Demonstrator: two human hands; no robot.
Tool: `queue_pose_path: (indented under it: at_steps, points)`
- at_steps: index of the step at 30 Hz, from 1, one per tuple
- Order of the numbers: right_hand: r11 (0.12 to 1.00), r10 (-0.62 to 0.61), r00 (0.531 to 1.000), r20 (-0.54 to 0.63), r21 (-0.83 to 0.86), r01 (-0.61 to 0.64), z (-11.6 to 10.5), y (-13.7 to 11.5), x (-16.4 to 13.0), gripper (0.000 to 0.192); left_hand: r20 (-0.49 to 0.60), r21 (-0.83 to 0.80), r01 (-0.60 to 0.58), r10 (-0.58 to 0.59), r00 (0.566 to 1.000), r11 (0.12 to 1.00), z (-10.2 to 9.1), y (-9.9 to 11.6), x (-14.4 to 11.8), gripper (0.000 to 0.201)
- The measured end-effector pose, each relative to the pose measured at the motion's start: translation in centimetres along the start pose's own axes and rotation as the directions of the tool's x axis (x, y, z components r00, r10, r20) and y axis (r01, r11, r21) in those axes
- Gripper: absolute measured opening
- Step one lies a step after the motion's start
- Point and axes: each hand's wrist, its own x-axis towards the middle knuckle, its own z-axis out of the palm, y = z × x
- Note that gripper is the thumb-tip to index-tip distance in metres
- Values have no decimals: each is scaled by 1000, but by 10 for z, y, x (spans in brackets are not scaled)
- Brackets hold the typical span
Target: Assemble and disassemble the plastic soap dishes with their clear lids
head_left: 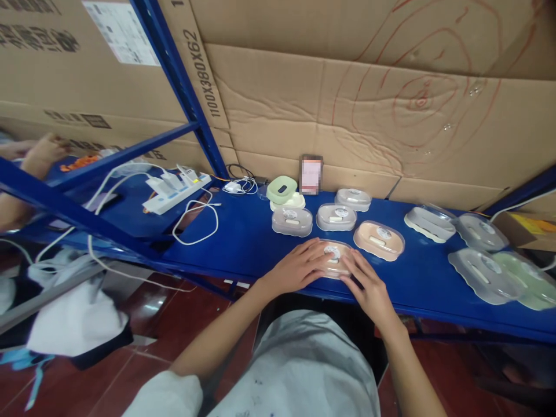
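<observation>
Close to the front edge of the blue shelf table, a peach soap box (339, 251) with a clear lid lies between my two hands. My left hand (296, 267) grips its left side, fingers reaching over the lid beside a round sticker. On the opposite side, my right hand (368, 285) has its fingers and thumb around the right end. Parts of the box are hidden under my fingers. Just beyond sit another peach soap box (382, 240) and grey soap boxes (336, 217), all with clear lids. A green open tray (280, 191) rests on a cream one (290, 202).
More lidded boxes (486, 275) stand at the right. A phone (311, 175) leans against the cardboard wall (278, 116). Left are a power strip (176, 194), white cables (217, 223) and a blue frame post (182, 87). Another person's hand (47, 149) shows far left.
</observation>
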Motion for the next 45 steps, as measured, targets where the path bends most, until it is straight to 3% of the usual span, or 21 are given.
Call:
queue_pose_path:
  at_steps: [7,9,11,14,15,17,20,24,26,29,32,35,41,45]
  points:
    - [993,-25,999,29,-112,28,3,-11,1,74,-66,-135,-26,17,998,990,-1,2,-5,65]
    - [989,-39,999,32,-142,43,-1,-8,1,72,-101,-144,-2,-12,995,990,-10,1,-9,62]
    - [980,-47,999,21,-191,50,-8,0,-2,68,-201,-116,76,-98,975,990,-26,-5,-16,53]
    - [955,-29,999,-36,-296,17,-24,19,-10,59,-371,-27,303,-291,882,953,-57,-36,-25,33]
    - [943,-18,998,-56,-332,-1,-30,25,-12,56,-362,24,372,-339,868,928,-66,-52,-26,34]
    - [914,11,995,-97,-402,-49,-37,35,-16,54,-325,46,425,-389,862,904,-79,-86,-25,39]
    - [870,66,983,-170,-472,-140,-35,35,-16,55,-207,81,441,-418,885,894,-79,-130,-18,48]
    - [894,61,989,-135,-434,-114,-16,11,-11,62,-84,151,470,-462,883,870,-65,-152,-10,61]
    - [915,30,999,-45,-402,-45,-4,-7,-5,62,-58,190,490,-488,871,851,-60,-150,-9,60]
    - [935,-34,996,88,-350,62,14,-32,13,57,-32,237,501,-509,860,832,-59,-139,-12,40]
    - [936,-138,969,206,-293,196,32,-50,42,51,-37,267,511,-521,853,817,-62,-123,-21,24]
    - [914,-192,941,280,-298,275,47,-56,70,46,-71,284,532,-536,841,798,-66,-104,-42,21]
    - [901,-86,957,276,-389,193,64,-54,95,57,-154,287,582,-563,812,761,-74,-59,-107,24]
    - [921,-21,974,226,-376,107,68,-58,98,59,-205,207,524,-487,849,826,-66,-29,-126,24]
